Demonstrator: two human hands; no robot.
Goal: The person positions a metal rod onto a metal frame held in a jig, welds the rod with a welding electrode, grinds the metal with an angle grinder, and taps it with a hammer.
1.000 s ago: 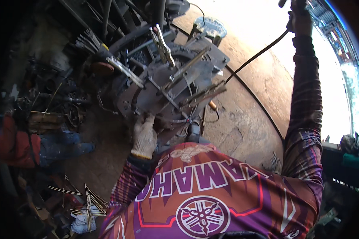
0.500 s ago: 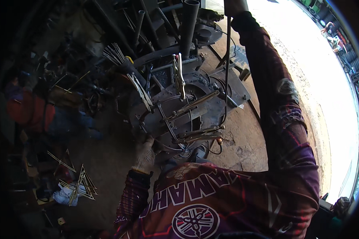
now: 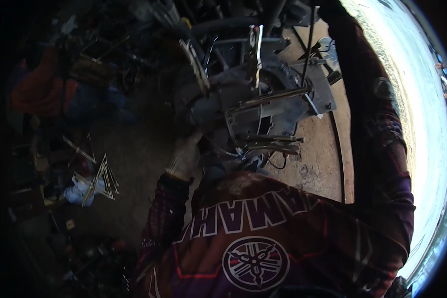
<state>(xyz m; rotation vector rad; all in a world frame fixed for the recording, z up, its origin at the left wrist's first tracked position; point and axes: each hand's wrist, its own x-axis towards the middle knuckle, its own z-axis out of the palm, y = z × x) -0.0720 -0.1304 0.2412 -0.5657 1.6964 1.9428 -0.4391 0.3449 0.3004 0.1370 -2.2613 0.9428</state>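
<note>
My left hand [image 3: 185, 156], in a pale glove, is at the near left edge of a dark steel frame [image 3: 193, 109]. Its fingers are blurred and lost in shadow, so their grip cannot be made out. Several locking pliers are clamped around the frame: one pair [image 3: 256, 57] upright at the far side, one [image 3: 196, 67] at the left, one [image 3: 273, 98] lying across the middle, and more [image 3: 270, 144] at the near side. My right arm reaches up along the right; its hand is beyond the top edge. A dark rod or cable [image 3: 309, 44] hangs beside that arm.
Left of me, a person in an orange-red top [image 3: 42, 92] is low down among dim clutter. Thin rods [image 3: 103, 181] lie crossed over a pale cloth [image 3: 79, 192] on the floor. A steel plate [image 3: 328, 94] juts from the frame's right side. Bright ground [image 3: 407, 109] lies farther right.
The view has shifted, so the frame and pliers appear higher and farther right, and the picture is darker. My right hand has passed out of the top edge. My left hand stays by the frame.
</note>
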